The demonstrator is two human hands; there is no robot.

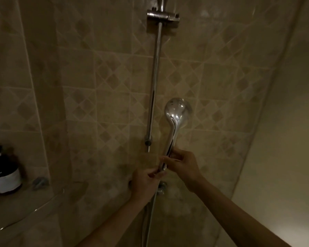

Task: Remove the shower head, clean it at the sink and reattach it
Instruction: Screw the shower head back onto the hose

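A chrome shower head stands upright in front of the tiled wall, its round back toward me, off its holder. My right hand grips the lower handle. My left hand pinches the very bottom of the handle, where the metal hose joins and hangs down. The empty chrome holder bracket sits high on the vertical slide rail, well above the head.
A glass shelf at the lower left carries a dark pump bottle with a white label. A chrome valve fitting sticks out of the wall just below my hands. A glass panel closes the right side.
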